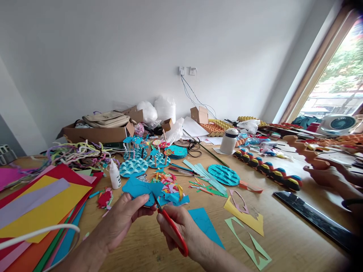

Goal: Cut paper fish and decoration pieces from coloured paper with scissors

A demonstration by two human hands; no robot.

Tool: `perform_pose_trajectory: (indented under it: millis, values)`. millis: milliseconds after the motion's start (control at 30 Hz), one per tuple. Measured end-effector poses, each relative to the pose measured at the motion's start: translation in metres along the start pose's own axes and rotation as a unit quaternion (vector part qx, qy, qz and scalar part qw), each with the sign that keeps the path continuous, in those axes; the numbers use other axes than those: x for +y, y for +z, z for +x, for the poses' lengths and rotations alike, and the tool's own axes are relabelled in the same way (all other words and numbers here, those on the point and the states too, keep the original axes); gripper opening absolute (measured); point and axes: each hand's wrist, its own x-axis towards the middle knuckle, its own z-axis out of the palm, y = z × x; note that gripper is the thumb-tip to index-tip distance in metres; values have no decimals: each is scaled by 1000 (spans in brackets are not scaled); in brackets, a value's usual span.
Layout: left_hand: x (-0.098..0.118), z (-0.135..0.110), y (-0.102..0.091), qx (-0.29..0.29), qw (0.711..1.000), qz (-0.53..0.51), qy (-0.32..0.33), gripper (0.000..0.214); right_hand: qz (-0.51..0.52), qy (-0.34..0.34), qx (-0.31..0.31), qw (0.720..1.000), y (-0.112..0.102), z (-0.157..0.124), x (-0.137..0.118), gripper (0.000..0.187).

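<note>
My left hand pinches a piece of blue paper and holds it up over the wooden table. My right hand grips red-handled scissors, whose blades reach up into the lower edge of the blue paper. Both hands are closed on what they hold. Paper scraps in blue, pink and yellow lie just behind the hands. A blue sheet lies flat to the right of my right hand.
Stacked coloured paper sheets cover the left. A glue bottle, blue wavy paper discs, pipe cleaners and cardboard boxes stand behind. Another person's hands rest at the right, near a black ruler.
</note>
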Motion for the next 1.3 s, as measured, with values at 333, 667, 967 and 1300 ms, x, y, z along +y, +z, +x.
perform_pose_trajectory:
  millis: [333, 667, 967, 1300]
  values:
    - [2, 0, -3, -4, 1000, -9, -11, 11, 3, 5, -5, 1000, 0, 1, -1, 47]
    - [5, 0, -6, -12, 1000, -2, -28, 11, -9, 18, -3, 1000, -1, 1, 5, 41]
    - [5, 1, -8, 13, 1000, 6, -12, 15, -15, 29, 11, 999, 2, 4, 5, 33]
    - [5, -1, -8, 9, 999, 5, -46, 9, -9, 22, 1, 1000, 0, 3, 9, 38]
